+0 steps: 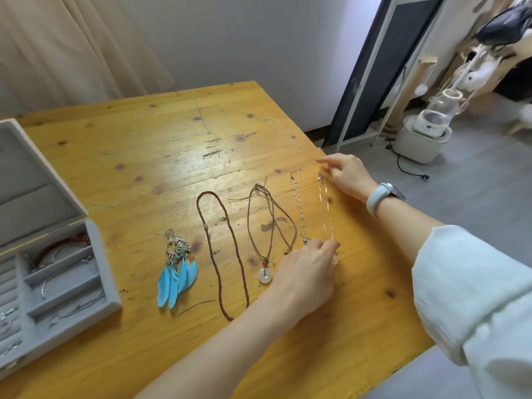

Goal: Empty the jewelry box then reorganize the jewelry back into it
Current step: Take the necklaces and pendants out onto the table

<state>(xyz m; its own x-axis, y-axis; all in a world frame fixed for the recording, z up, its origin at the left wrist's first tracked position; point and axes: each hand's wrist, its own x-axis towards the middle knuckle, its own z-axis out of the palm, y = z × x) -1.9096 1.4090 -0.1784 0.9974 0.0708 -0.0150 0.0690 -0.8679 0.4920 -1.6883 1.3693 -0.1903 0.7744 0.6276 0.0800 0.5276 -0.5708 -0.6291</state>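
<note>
The grey jewelry box [99, 272] stands open at the table's left edge, with bracelets and thin chains in its compartments. Laid out in a row on the wood are blue feather earrings [178, 275], a brown bead necklace [221, 254], a cord necklace with a white ring pendant [266, 234], and two thin silver chains [298, 205] [325, 208]. My left hand [305, 277] pinches the near end of the rightmost chain. My right hand [347, 174] pinches that chain's far end by the clasp.
The wooden table [172, 145] ends just right of the chains. Beyond that edge are grey floor, a dark framed panel [383, 70] leaning on the wall, and a white appliance [423, 133] with a cord.
</note>
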